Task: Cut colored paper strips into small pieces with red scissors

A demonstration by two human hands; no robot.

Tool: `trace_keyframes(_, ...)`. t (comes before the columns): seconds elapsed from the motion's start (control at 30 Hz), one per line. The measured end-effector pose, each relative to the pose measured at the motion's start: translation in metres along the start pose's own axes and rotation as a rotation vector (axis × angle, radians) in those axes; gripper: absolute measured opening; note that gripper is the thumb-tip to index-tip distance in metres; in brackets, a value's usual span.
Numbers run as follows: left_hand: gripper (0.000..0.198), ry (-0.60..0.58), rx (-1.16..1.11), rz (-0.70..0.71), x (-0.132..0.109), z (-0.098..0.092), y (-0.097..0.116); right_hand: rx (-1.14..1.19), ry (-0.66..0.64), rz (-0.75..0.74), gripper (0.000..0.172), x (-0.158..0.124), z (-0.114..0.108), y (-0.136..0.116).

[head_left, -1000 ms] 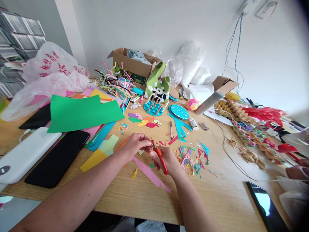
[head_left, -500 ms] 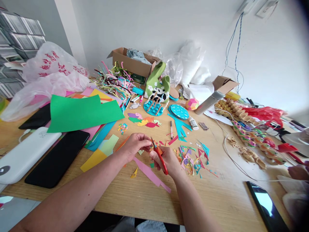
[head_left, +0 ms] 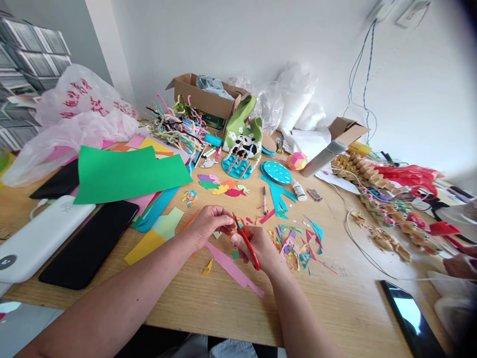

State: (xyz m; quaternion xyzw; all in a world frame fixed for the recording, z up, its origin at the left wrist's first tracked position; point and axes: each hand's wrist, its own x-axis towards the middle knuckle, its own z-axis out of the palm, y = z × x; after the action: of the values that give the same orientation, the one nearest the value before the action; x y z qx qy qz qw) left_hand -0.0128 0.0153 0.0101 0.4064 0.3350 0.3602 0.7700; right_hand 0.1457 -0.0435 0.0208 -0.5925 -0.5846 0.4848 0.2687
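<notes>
My right hand [head_left: 261, 248] grips small red-handled scissors [head_left: 249, 243], blades pointing up and left toward my left hand. My left hand [head_left: 210, 223] pinches a tiny paper scrap at the blade tips; the scrap is mostly hidden by my fingers. Both hands hover just above the wooden table [head_left: 208, 303]. A pink paper strip [head_left: 233, 269] lies under my hands. To the right of them sits a pile of coloured paper offcuts [head_left: 296, 243].
Green paper sheet [head_left: 126, 174] on a stack of coloured sheets at left, with a black phone [head_left: 89, 243] and white device [head_left: 37, 238]. Paper fish [head_left: 221, 185], teal cutouts [head_left: 276, 179], pen [head_left: 264, 199], glue bottle [head_left: 298, 190] beyond. Another phone [head_left: 412, 315] near right. Another person's hand [head_left: 460, 266] at right edge.
My hands stay almost still around the scissors and scrap. The other person's hand at the right edge shifts slightly.
</notes>
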Motion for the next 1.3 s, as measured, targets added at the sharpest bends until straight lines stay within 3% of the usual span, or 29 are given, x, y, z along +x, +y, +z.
trace_keyframes(1.3,0.012,-0.027,0.006,0.000,0.0015,-0.0022,-0.0012,0.018,-0.007,-0.011,0.045,-0.0003,-0.0010,-0.0008)
